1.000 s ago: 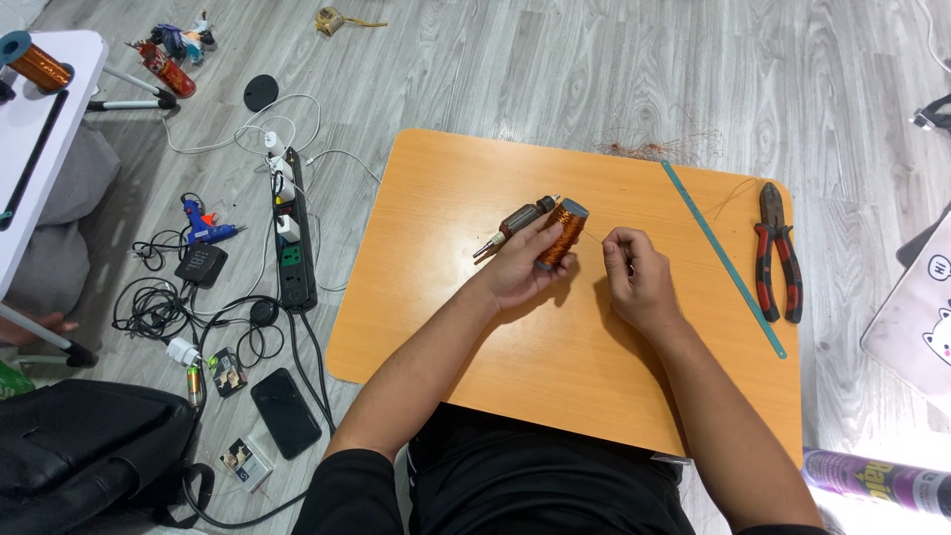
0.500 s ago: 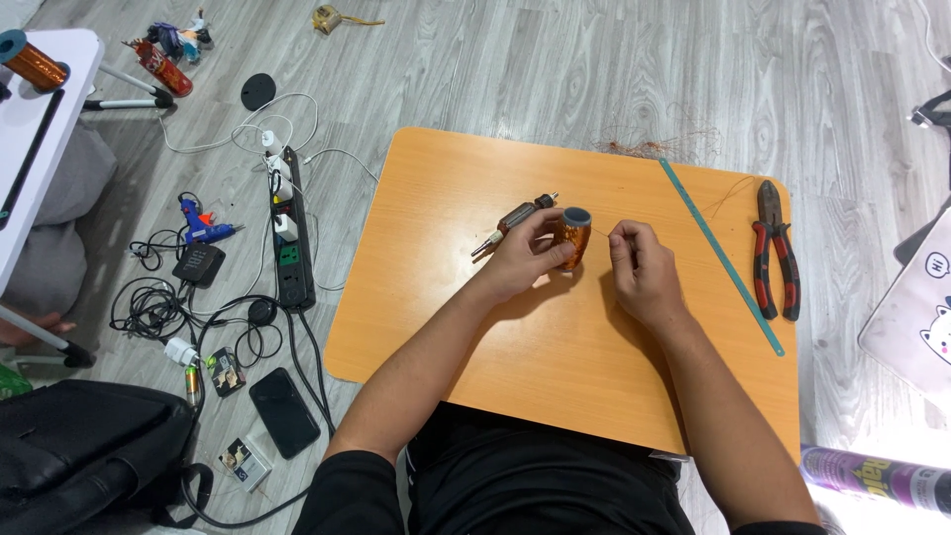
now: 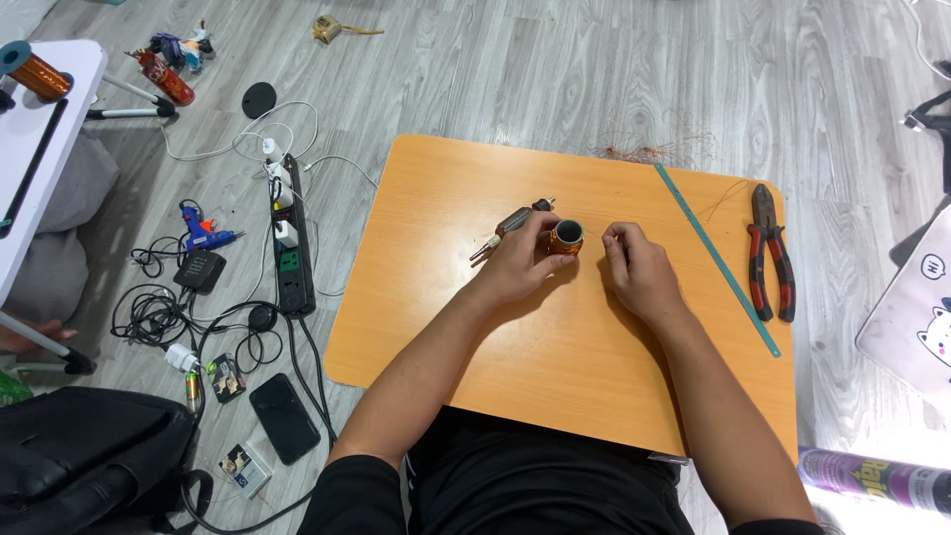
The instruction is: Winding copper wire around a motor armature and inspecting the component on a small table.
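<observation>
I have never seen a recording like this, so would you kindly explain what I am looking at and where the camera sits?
There is no machine here: a seated person works with two bare hands, and one camera on their head looks down at them. In front lies an orange board on a wooden floor. The left hand holds a small copper-coloured spool, open end up. The right hand is pinched beside it, perhaps on a thin wire, too fine to tell. A small tool lies behind the left hand. At the right lie a green ruler and red pliers. Cables and a power strip clutter the floor at the left.
</observation>
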